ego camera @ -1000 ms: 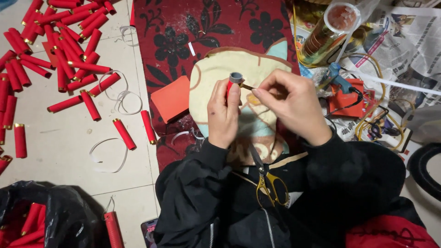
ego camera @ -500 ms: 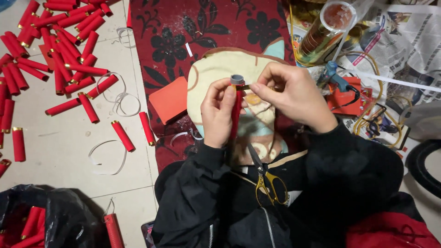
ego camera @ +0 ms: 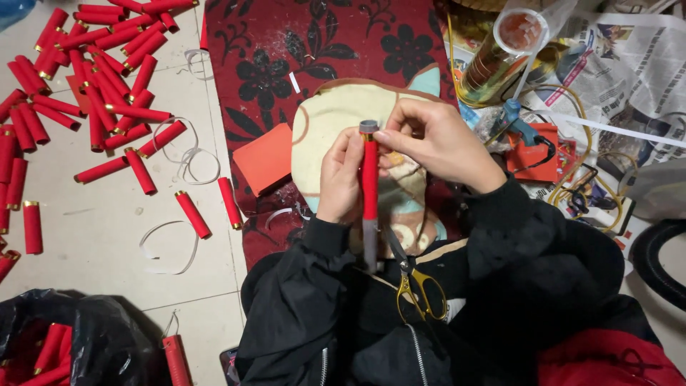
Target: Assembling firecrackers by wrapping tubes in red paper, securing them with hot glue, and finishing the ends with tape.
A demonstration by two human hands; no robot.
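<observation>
While the person sits on the floor in a black jacket [ego camera: 500, 300], yellow-handled scissors [ego camera: 421, 289] lie in the lap, nearest the camera. Just beyond, left hand [ego camera: 341, 179] wraps its fingers [ego camera: 351, 154] around a red paper tube [ego camera: 369, 175] sleeved on a grey rod [ego camera: 369, 239]; rod stands roughly upright, its lower end poking out below the hand toward the lap. Right hand [ego camera: 436, 143] pinches the top of the tube, fingertips closed right under the rod's grey cap [ego camera: 368, 127]. Both hands sit over a cream patterned cushion [ego camera: 321, 125], which rests on a dark red floral rug [ego camera: 300, 57]. An orange-red card sheet [ego camera: 266, 159] lies at the cushion's left edge. On the tile floor [ego camera: 93, 236] to the left: loose red tubes with gold ends [ego camera: 193, 213], white paper strips [ego camera: 171, 246], denser pile of tubes [ego camera: 93, 78] farther out. Black bag [ego camera: 107, 343] at bottom left holds more tubes. Right side: glue gun [ego camera: 518, 125] on a red pad, yellow cord [ego camera: 579, 189], newspaper [ego camera: 622, 64], a clear jar [ego camera: 507, 50] tilted at the far edge.
</observation>
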